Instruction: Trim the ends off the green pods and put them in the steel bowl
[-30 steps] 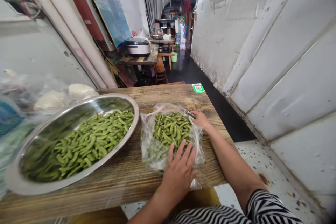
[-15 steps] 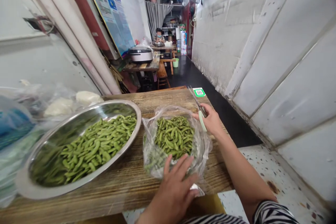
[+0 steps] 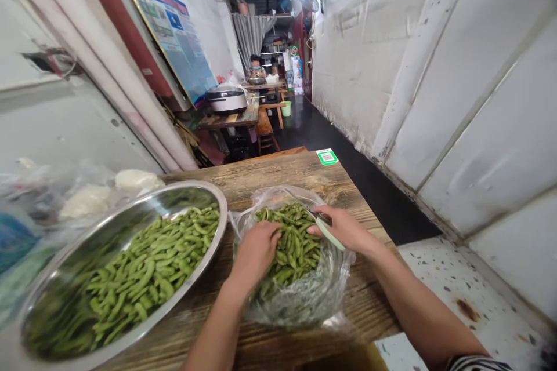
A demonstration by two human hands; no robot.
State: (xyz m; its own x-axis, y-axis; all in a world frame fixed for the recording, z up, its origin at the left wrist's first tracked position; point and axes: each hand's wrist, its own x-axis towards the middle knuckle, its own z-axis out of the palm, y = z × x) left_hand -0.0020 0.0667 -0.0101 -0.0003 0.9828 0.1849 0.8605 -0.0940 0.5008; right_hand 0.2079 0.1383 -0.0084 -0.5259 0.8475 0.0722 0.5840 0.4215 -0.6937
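Observation:
A clear plastic bag lies spread on the wooden table, its mouth around a heap of green edamame pods. My left hand reaches over the bag's left side, its fingers curled and closed on pods at the heap's edge; how many it grips is hidden. In my right hand are scissors with pale green handles, held over the bag's right side with the blades pointing at the pods. Left of the bag, a large oval steel basin holds many more pods.
Plastic bags with white contents crowd the table's left side. A green QR code card lies at the far right corner of the wooden table. Farther back are another table with a white cooker, a stool and a seated person.
My left hand has moved from the bag's near edge up onto the pods, and its fingers have closed. The scissors in my right hand have come down and inward to the heap.

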